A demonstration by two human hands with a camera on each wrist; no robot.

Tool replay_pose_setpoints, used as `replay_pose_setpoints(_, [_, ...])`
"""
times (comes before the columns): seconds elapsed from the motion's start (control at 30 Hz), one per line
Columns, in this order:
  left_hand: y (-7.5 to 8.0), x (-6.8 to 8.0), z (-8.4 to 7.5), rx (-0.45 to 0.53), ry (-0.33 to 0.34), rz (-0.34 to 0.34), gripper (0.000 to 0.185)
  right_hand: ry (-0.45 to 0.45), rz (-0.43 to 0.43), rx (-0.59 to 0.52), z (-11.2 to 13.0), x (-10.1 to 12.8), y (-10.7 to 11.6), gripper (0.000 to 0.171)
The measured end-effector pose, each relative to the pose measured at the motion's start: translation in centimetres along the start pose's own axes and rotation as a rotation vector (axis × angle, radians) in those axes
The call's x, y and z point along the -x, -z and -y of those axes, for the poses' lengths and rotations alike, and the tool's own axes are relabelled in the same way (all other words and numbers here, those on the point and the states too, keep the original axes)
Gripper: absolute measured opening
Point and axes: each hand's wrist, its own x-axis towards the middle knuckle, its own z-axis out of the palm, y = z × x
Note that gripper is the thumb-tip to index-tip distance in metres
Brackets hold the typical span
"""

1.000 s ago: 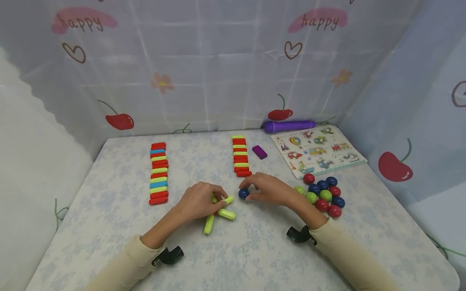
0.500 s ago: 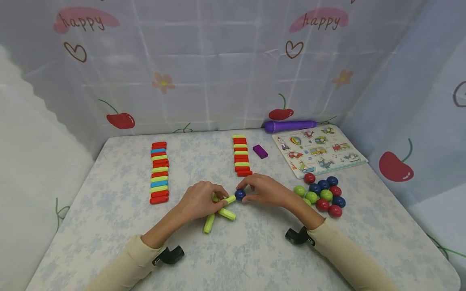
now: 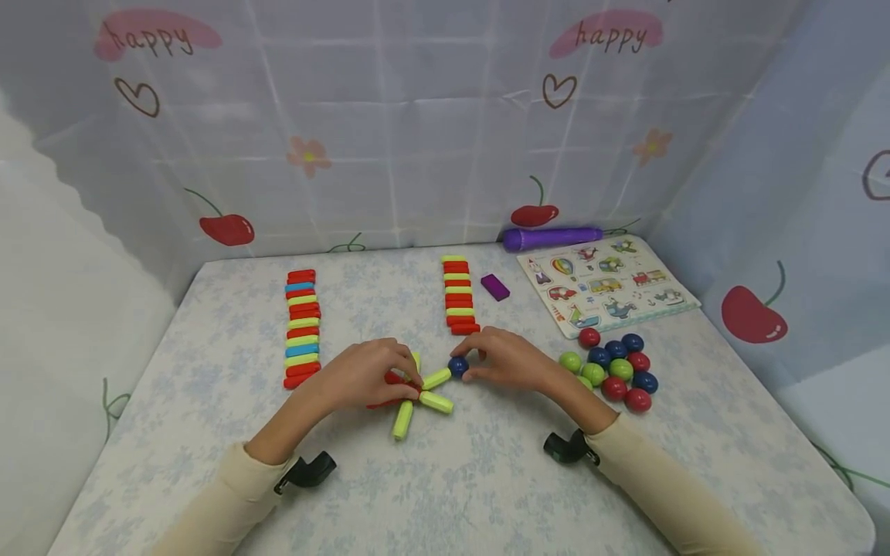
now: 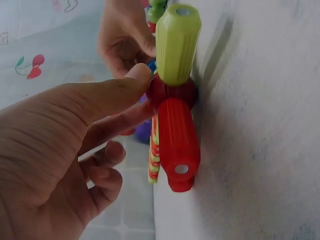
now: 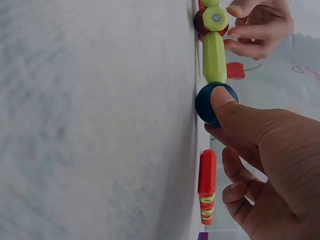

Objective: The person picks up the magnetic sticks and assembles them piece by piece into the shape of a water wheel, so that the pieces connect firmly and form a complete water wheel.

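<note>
Several yellow-green and red magnetic building sticks spread like a star around a dark red ball (image 4: 172, 92). My left hand (image 3: 368, 374) pinches that ball between thumb and index finger, the other fingers loosely curled. In the head view, this hand partly covers the red sticks (image 3: 389, 394). One yellow-green stick (image 3: 436, 378) points to the right, and its outer end meets a dark blue ball (image 5: 210, 104). My right hand (image 3: 511, 359) pinches the blue ball with thumb and index finger. Another yellow-green stick (image 4: 178, 45) shows a grey disc in its end.
Coloured sticks lie in a left row (image 3: 302, 324) and a middle row (image 3: 457, 293). Near the middle row is a purple block (image 3: 495, 287). At right are several loose balls (image 3: 615, 371), a picture puzzle board (image 3: 608, 282) and a purple microphone-shaped toy (image 3: 552, 238).
The blue ball in my right hand has moved left against the yellow-green stick's end. My left hand has shifted left from that stick to the red ball, uncovering red sticks.
</note>
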Motion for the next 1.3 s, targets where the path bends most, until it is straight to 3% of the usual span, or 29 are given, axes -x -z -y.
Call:
replay_pose_setpoints(0.23, [0.4, 0.1, 0.4, 0.020, -0.042, 0.065, 0.021, -0.052, 0.014, 0.000, -0.2, 0.2, 1.1, 0.039])
replay_pose_setpoints(0.47, [0.1, 0.1, 0.5, -0.006, -0.060, 0.031, 0.021, -0.130, 0.021, 0.024, -2.4, 2.6, 6.3, 0.036])
replay_pose_setpoints(0.73, [-0.2, -0.1, 0.4, -0.056, -0.023, 0.002, 0.024, -0.257, 0.190, 0.040, -5.0, 5.8, 10.6, 0.020])
replay_pose_setpoints(0.9, [-0.1, 0.0, 0.2, -0.062, 0.003, -0.020, 0.025, -0.332, 0.291, 0.021, -5.8, 6.8, 11.3, 0.023])
replay_pose_setpoints(1.1, [0.1, 0.1, 0.3, -0.076, 0.019, -0.021, 0.025, -0.347, 0.358, 0.003, -6.5, 7.1, 11.3, 0.025])
replay_pose_setpoints(1.3, [0.6, 0.4, 0.8, -0.036, 0.029, 0.035, 0.026, -0.259, 0.273, 0.020, -6.4, 6.3, 10.7, 0.030])
